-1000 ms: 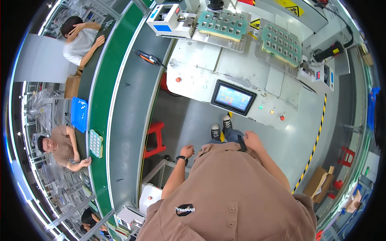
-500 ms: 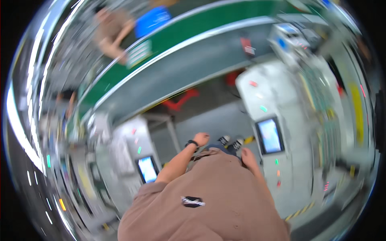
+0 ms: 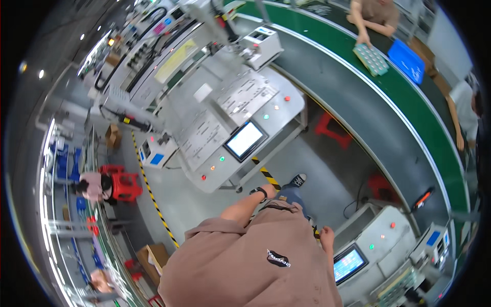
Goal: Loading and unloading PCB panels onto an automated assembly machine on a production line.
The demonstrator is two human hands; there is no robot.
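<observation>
My left hand point(image 3: 269, 192), with a dark watch on its wrist, hangs in front of my waist, fingers curled in and nothing seen in them. It is nearest to the corner of a pale machine table point(image 3: 286, 110), without touching it. My right hand point(image 3: 327, 237) hangs at my right side, fingers loosely apart and holding nothing visible. Close by it stands a second machine table point(image 3: 381, 230) with a lit touchscreen point(image 3: 350, 263). The first table carries a touchscreen point(image 3: 245, 140), coloured buttons and slotted metal plates point(image 3: 248, 94).
A green conveyor point(image 3: 394, 100) curves along the right, where a co-worker's hand point(image 3: 363, 39) touches a tray of parts point(image 3: 371, 60) beside a blue bin point(image 3: 406, 60). Red stools point(image 3: 332, 129) stand under it. Striped floor tape point(image 3: 148, 189) runs at left, near a seated person point(image 3: 94, 187).
My view has swung left, bringing the left machine table into full sight while the conveyor slid to the right. My feet are now apart. Both hands still hang low.
</observation>
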